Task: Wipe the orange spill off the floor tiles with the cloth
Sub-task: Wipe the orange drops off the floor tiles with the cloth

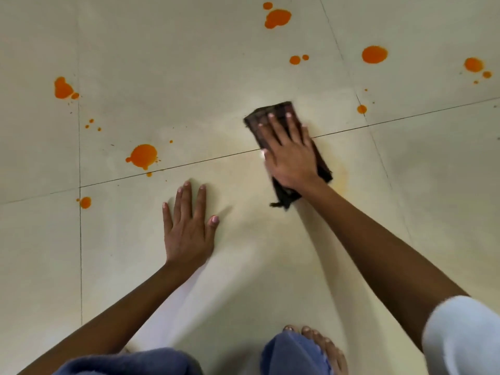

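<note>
Hands flat on the floor, cloth under the right one

Our right hand point(290, 155) lies flat on the cloth point(278, 109). The fingers are straight and spread. The hand presses down and does not grip. The cloth is dark brown and folded into a long strip. It sticks out past our fingertips at the far end and past our wrist at the near end. It lies across the thin dark line point(203, 161) where two tiles point(189, 77) meet.

Just to the right of the cloth we see a faint yellow smear point(341, 180) on the tile.

Our left hand point(188, 234) is flat on the bare tile too, wide open, and it holds nothing. It is to the left of the cloth, nearer to us and apart from it.

The orange spill sits in many spots around us. A big round spot point(143, 156) lies beyond our left hand, on the far side of the line. A small dot point(85, 202) is left of that hand. A blob point(62, 88) is far off to the left. A little drop point(361, 109) is near the cloth, on its right. Farther away are a large splash point(277, 18), a round patch point(374, 54) and one more mark point(473, 64) at the far right. None of them touches the cloth.

At the bottom we see our bare foot point(328, 350), blue trousers point(292, 355) and a white sleeve point(460, 336).
</note>
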